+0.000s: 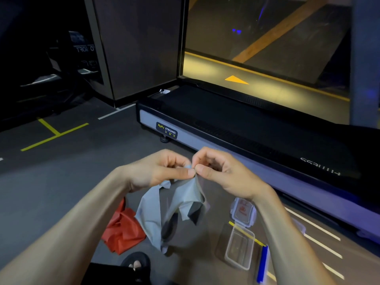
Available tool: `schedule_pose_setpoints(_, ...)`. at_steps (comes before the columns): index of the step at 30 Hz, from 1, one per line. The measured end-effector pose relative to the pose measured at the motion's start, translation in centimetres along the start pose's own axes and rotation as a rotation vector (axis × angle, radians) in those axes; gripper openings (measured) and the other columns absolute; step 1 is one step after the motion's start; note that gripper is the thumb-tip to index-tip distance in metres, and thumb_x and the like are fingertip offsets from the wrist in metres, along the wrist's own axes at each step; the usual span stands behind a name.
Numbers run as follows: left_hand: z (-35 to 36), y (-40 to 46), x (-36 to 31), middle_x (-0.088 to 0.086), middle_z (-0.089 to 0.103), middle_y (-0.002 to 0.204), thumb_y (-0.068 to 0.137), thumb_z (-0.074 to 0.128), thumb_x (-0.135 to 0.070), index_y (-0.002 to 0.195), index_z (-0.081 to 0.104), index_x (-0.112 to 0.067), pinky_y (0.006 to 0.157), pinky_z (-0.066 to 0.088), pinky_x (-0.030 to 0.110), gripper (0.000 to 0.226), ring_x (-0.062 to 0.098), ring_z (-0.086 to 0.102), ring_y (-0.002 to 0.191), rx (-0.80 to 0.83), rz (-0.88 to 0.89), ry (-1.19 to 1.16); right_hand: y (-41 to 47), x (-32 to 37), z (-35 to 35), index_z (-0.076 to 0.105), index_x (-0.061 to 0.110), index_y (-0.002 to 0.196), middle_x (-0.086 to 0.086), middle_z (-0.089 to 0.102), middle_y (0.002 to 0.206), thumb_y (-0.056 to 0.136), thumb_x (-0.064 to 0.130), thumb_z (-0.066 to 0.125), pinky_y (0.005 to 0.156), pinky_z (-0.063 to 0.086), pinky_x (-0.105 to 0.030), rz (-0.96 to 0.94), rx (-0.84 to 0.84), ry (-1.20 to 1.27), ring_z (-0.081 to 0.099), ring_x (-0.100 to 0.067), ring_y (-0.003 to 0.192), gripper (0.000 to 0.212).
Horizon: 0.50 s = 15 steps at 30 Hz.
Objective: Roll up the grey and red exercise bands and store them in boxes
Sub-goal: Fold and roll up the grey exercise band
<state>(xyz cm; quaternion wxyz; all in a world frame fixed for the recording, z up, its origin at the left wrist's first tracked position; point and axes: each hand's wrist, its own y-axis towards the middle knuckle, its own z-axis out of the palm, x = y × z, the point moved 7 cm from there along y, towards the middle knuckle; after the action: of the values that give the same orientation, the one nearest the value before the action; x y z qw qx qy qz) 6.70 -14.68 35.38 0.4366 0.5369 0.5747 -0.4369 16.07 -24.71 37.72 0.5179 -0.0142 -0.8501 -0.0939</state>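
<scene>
My left hand and my right hand meet in front of me, each pinching the top end of the grey exercise band. The band hangs down from my fingertips in loose, crumpled folds above the floor. The red exercise band lies bunched on the floor under my left forearm. To the right on the floor stands an open clear plastic box, and a lidded clear box sits just beyond it, partly hidden by my right wrist.
A black treadmill with a grey side rail stretches across the floor ahead and to the right. A blue stick-like object lies beside the open box. My foot in a dark sandal shows at the bottom. Yellow and white lines mark the dark floor.
</scene>
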Motion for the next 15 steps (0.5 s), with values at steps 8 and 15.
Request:
schedule_pose_setpoints(8,0.7,0.6,2.0,0.031,0.07,0.104,0.094,0.07,-0.038,0.107,0.07,-0.001,0.086,0.046,0.051,0.039,0.027,0.058,0.093,0.087,-0.029,0.023,-0.4,0.5,-1.8,0.063,0.012,0.093,0.009,0.058,0.076,0.096,0.012,0.059,0.063,0.041,-0.014,-0.036,-0.158,0.401,0.051,-0.002,0.067,0.005)
schedule_pose_setpoints(15,-1.7,1.5,2.3,-0.014,0.05,0.053,0.087,0.076,-0.032,0.065,0.062,-0.029,0.055,0.036,0.023,0.027,-0.001,0.041,0.051,-0.229,0.006,0.665,-2.0,-0.3,-6.6,0.062,0.019,0.091,0.001,0.059,0.081,0.091,0.027,0.061,0.066,0.052,-0.025,-0.1,-0.46,0.833,0.058,-0.013,0.071,0.007)
